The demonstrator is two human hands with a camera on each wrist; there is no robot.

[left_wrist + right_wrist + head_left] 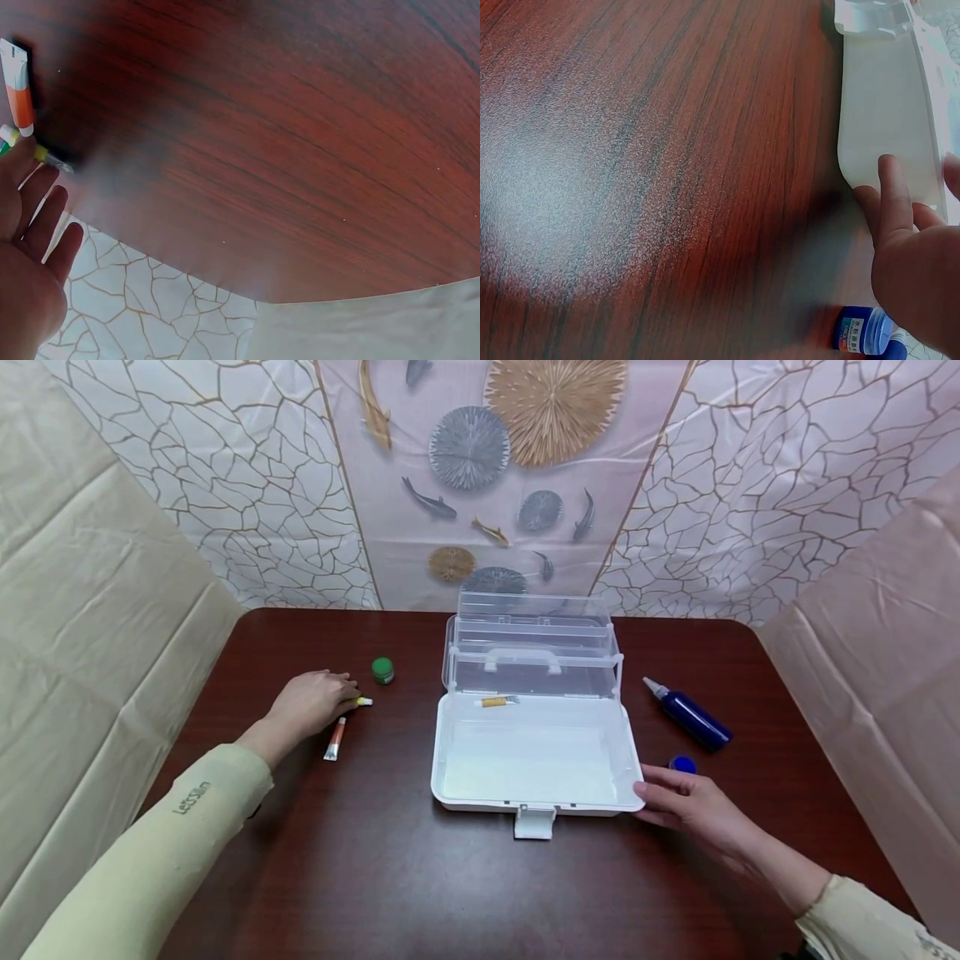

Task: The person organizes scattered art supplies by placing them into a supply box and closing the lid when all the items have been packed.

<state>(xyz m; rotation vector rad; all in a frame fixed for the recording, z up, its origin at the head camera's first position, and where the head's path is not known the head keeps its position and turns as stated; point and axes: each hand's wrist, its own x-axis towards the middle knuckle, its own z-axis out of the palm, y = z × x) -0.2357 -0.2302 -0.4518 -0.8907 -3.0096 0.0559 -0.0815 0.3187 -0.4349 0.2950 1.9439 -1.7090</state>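
My left hand is at a small yellow paint tube on the left of the table, fingertips over its body and the pale cap sticking out. In the left wrist view the forefinger and hidden thumb pinch this tube, the other fingers loosely bent. Just beside lies an orange paint tube. My right hand grips the near right corner of a white plastic box, thumb over the rim and fingers along the outer wall. Its clear lid and trays stand raised; a dark yellow tube lies inside.
A green-lidded jar stands beyond the left hand. Right of the box are a dark blue bottle with a clear nozzle and a blue-lidded jar, close behind the right hand. The box's front latch hangs open. Cloth walls enclose the table.
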